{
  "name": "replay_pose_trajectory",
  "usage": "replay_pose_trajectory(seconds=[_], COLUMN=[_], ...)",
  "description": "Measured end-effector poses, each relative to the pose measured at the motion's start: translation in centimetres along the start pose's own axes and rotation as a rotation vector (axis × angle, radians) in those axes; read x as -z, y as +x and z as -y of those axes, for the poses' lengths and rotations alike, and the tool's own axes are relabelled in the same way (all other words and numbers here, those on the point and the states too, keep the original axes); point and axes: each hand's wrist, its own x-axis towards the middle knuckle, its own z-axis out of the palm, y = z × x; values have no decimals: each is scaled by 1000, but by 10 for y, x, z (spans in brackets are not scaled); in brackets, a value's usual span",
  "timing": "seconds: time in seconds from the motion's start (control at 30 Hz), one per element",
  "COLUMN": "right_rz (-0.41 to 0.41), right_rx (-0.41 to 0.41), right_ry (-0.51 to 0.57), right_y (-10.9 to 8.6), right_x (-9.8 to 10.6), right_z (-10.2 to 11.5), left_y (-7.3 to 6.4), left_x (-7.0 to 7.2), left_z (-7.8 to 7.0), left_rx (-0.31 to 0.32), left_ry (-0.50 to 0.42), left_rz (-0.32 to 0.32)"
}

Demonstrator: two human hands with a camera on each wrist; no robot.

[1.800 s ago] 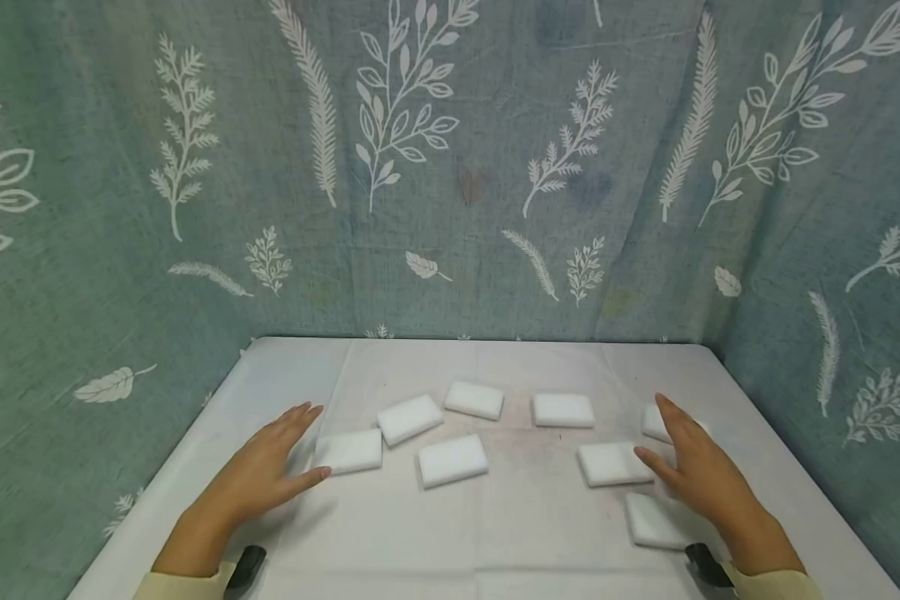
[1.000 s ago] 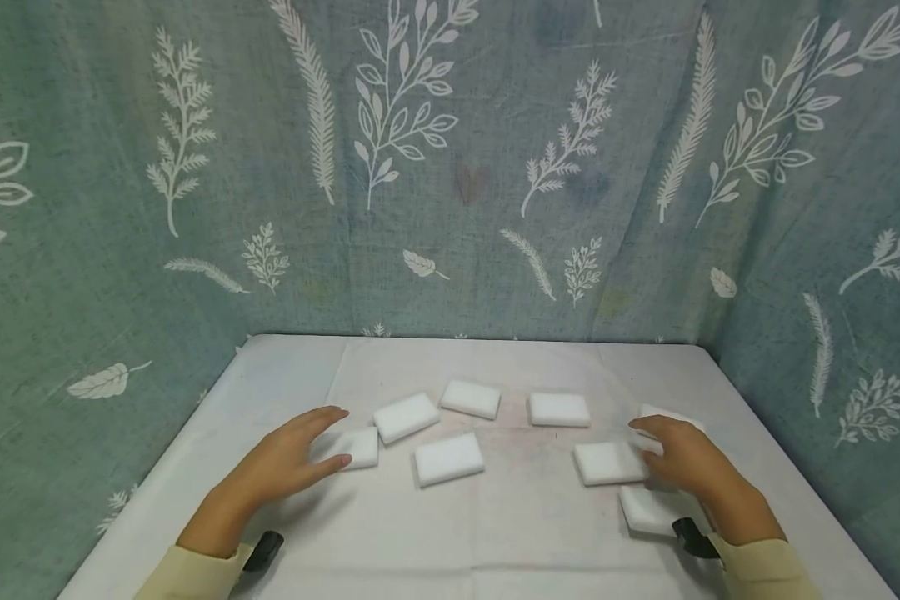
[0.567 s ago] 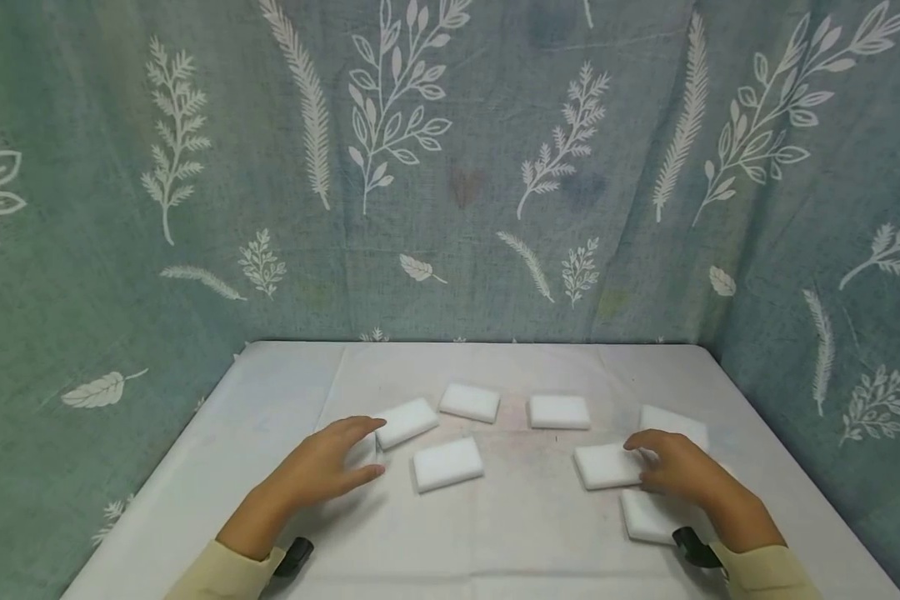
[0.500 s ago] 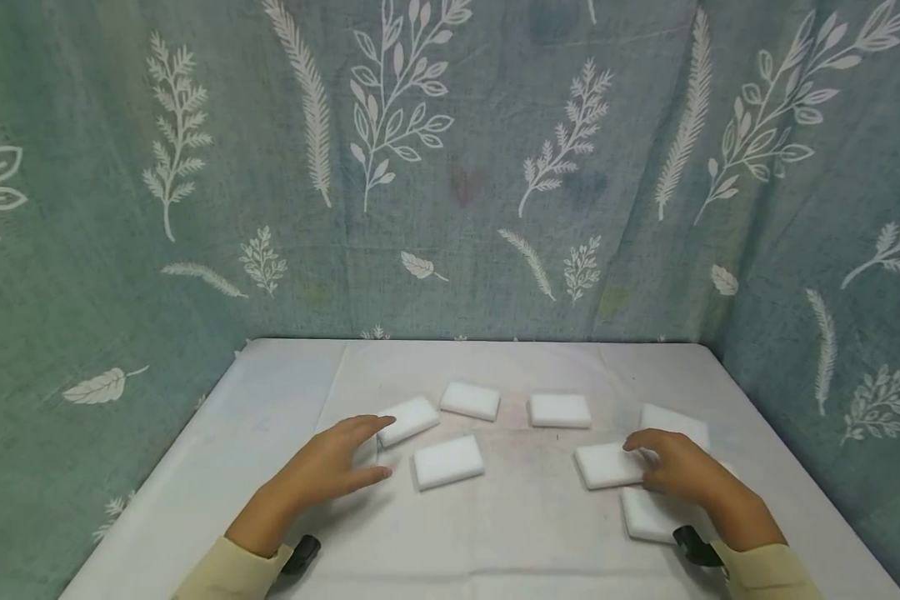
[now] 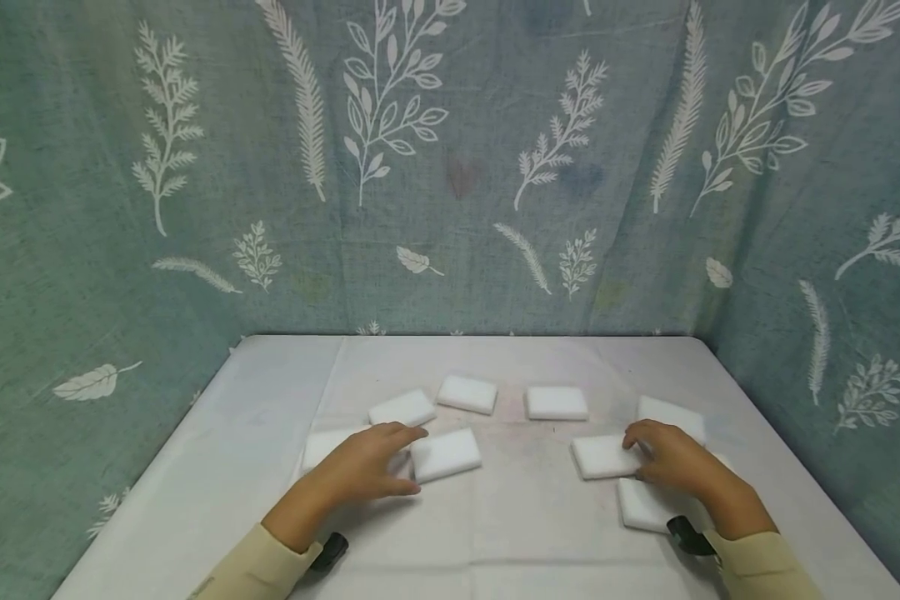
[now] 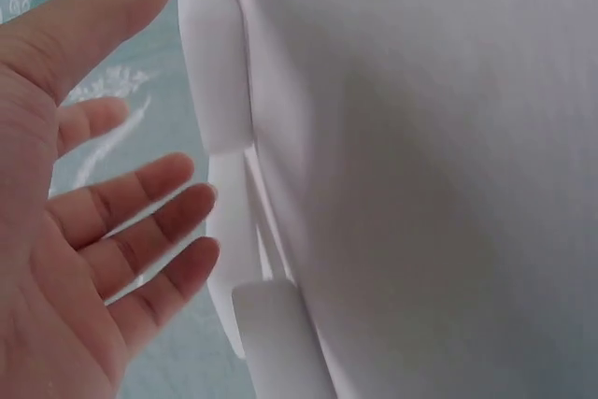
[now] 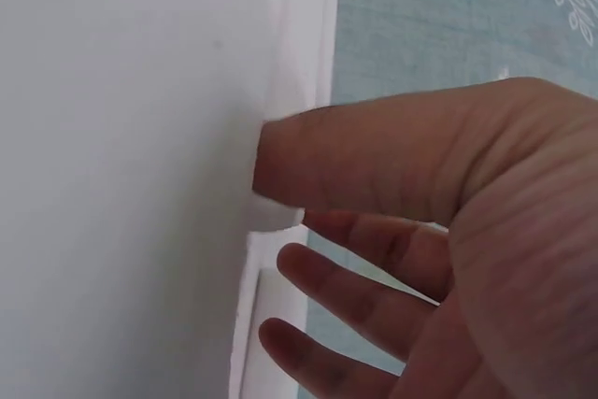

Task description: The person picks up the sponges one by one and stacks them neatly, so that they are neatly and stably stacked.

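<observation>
Looking from the head, the left hand point(image 5: 356, 467) has slid right, past the far-left block point(image 5: 328, 448), to just beside the middle block point(image 5: 447, 454). It is wide and holds nothing. The right hand point(image 5: 675, 460) has stayed put. It is narrow, with one finger bent over the end of the right block point(image 5: 602, 457). That seems to mean each hand now has a block of its own to work on. Two hands, one table point(image 5: 525, 533), and eight blocks are easy to count; a white bit point(image 5: 722, 459) past the right hand may be a ninth.

From the left wrist, the fingers are spread, and three blocks show.

From the right wrist, the thumb hides a white edge, so I cannot tell if it pinches.
</observation>
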Motion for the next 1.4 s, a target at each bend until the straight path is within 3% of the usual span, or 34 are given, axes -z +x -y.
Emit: replay_pose_trajectory(seconds=[0.17, 0.47, 0.7, 0.93, 1.17, 1.4], right_rz=[-23, -30, 1, 38, 82, 79], right_rx=[-23, -25, 46, 88, 94, 139], right_ry=[0, 49, 22, 40, 58, 72], right_y=[1, 3, 9, 25, 35, 42], right_x=[-1, -5, -6, -5, -15, -25], right_z=[2, 9, 16, 33, 46, 58], left_y=[1, 5, 9, 11, 9, 11], left_x=[-5, -13, -16, -16, -10, 1], left_z=[-5, -4, 5, 8, 10, 13], left_rx=[23, 83, 99, 89, -17, -30], left_ry=[8, -2, -78, -126, -157, -140], left_rz=[-2, 59, 102, 83, -25, -79])
